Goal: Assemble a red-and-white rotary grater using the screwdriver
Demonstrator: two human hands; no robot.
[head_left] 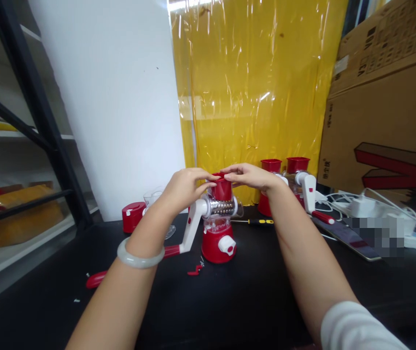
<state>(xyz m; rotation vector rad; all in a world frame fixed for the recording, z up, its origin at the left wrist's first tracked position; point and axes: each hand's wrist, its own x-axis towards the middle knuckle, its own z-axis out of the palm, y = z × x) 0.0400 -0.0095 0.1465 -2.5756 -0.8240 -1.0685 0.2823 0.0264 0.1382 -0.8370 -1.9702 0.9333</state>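
In the head view a red and white rotary grater (218, 248) stands upright on the black table. Its red hopper (223, 190) sits on top, above a holed metal drum (221, 209). My left hand (186, 187) has thumb and fingers closed at the hopper's left rim. From the right, my right hand (250, 176) closes its fingers on the opposite rim. A white crank arm (191, 228) with a red handle slants down to the left, partly behind my left wrist. Small red crank-shaped piece (194, 271) and tiny screws lie before the base.
Behind my right forearm stand two more graters (298, 165). A yellow-black screwdriver (261, 222) lies nearby. To the left are a red base (132, 217), clear parts and a loose red handle (96, 279). A tablet (350, 238), cables and a large cardboard box (383, 112) are right.
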